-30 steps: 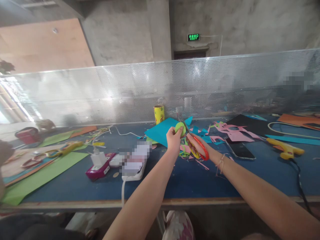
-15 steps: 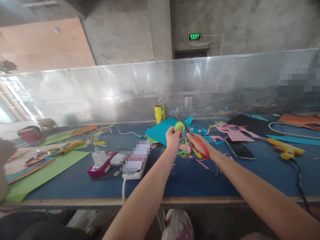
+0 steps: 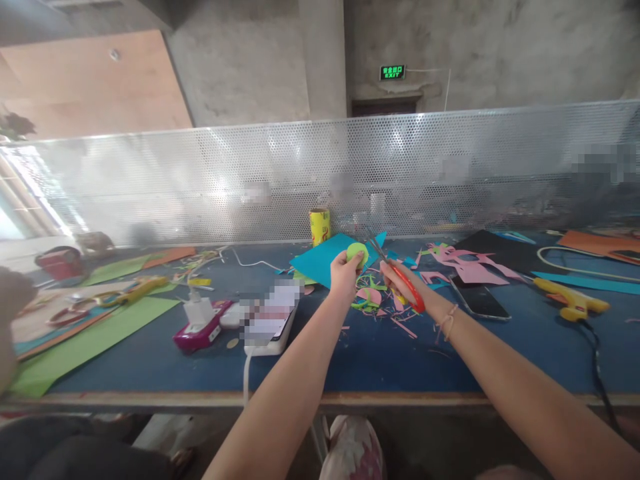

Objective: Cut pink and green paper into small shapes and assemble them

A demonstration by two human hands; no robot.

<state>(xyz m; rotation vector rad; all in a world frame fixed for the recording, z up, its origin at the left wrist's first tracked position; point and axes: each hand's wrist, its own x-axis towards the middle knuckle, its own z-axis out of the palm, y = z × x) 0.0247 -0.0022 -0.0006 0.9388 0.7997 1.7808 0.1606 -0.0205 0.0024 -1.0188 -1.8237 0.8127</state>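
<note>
Pinched in my left hand point(image 3: 344, 273) is a small round light-green paper disc point(image 3: 357, 253), held up over the table. My right hand point(image 3: 407, 281) grips scissors point(image 3: 411, 291) by their red handles, the blades pointing up and away, just right of the disc and apart from it. Under the hands lie curled green and pink paper scraps point(image 3: 369, 299). Behind my left hand a blue sheet of paper point(image 3: 320, 259) lies flat, with a yellow cardboard tube point(image 3: 320, 227) upright beyond it.
On the right are a phone point(image 3: 481, 297), pink paper offcuts point(image 3: 473, 265), black paper point(image 3: 487, 250) and a yellow glue gun point(image 3: 573, 299) with its cord. To the left stand a purple power strip point(image 3: 200, 333), another phone point(image 3: 276, 310) and green sheets point(image 3: 95, 343). A perforated metal screen point(image 3: 250, 173) runs behind.
The scissors and my right hand have shifted slightly right, away from the disc. My left hand still holds the disc, which now faces the camera more fully.
</note>
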